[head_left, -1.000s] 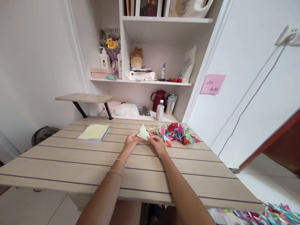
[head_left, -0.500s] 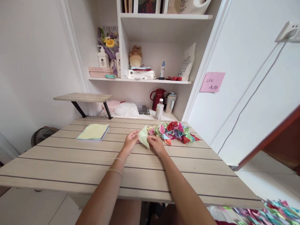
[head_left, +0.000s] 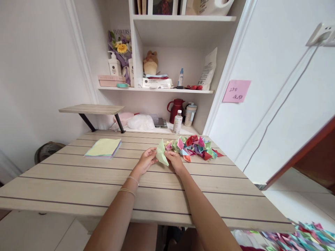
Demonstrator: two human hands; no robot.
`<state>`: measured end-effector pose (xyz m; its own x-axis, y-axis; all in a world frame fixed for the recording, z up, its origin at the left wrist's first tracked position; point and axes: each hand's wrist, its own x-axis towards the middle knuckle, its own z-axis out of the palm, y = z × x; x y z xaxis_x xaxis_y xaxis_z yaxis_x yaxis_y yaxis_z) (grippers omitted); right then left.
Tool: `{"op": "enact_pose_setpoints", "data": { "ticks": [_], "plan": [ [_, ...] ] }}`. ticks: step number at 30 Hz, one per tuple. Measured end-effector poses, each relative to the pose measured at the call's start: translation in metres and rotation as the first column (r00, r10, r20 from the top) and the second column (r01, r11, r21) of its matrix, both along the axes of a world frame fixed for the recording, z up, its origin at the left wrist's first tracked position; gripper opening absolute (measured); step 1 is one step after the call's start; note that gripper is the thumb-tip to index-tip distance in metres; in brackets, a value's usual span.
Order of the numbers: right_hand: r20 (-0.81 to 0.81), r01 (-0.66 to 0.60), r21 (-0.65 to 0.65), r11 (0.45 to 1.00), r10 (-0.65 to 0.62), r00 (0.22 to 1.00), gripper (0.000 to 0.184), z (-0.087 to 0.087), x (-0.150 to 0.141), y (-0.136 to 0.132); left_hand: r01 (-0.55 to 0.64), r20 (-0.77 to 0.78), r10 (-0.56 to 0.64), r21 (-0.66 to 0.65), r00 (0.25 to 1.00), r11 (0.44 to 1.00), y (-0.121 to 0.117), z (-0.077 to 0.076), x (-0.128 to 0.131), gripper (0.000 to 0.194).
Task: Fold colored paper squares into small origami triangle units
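Observation:
A partly folded sheet of pale green origami paper (head_left: 162,153) is held up just above the tabletop between my two hands. My left hand (head_left: 148,159) grips its left side, thumb and fingers closed on the edge. On the other side my right hand (head_left: 173,159) pinches the paper, its fingers curled. Just beyond my right hand lies a heap of folded paper pieces (head_left: 195,146) in red, pink, green, blue and other colours. To the left sits a stack of square paper (head_left: 103,148), yellow on top.
The slatted wooden table (head_left: 104,193) carries a small raised shelf (head_left: 91,108) at back left. A bottle (head_left: 177,122), a red jug (head_left: 176,111) and a tumbler (head_left: 190,115) stand behind it. More folded paper (head_left: 306,237) lies low at right.
The green paper has turned and now looks narrower, its lower tip shifted slightly right. My left hand's fingers have shifted on it; my right hand stays almost in place.

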<state>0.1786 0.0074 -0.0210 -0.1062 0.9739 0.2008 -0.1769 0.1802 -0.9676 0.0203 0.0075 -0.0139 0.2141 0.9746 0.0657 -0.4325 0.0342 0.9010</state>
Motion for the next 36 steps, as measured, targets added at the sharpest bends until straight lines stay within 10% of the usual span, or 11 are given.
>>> {"op": "enact_pose_setpoints", "data": {
  "ticks": [18,27,36],
  "plan": [
    [-0.051,-0.109,0.027,0.994,0.111,0.993,0.04,0.004,-0.001,-0.003,0.025,-0.072,-0.024,0.013,0.997,1.0,0.0,0.001,0.0,0.032],
    [0.328,0.264,0.404,0.876,-0.408,0.852,0.02,0.004,0.001,-0.005,-0.018,-0.186,0.007,-0.062,0.983,0.998,0.001,-0.002,0.002,0.035],
    [0.348,0.103,0.503,0.858,-0.31,0.885,0.036,-0.004,0.004,0.0,0.055,-0.138,-0.063,-0.064,0.988,0.996,-0.001,0.001,0.001,0.038]
  ]
}}
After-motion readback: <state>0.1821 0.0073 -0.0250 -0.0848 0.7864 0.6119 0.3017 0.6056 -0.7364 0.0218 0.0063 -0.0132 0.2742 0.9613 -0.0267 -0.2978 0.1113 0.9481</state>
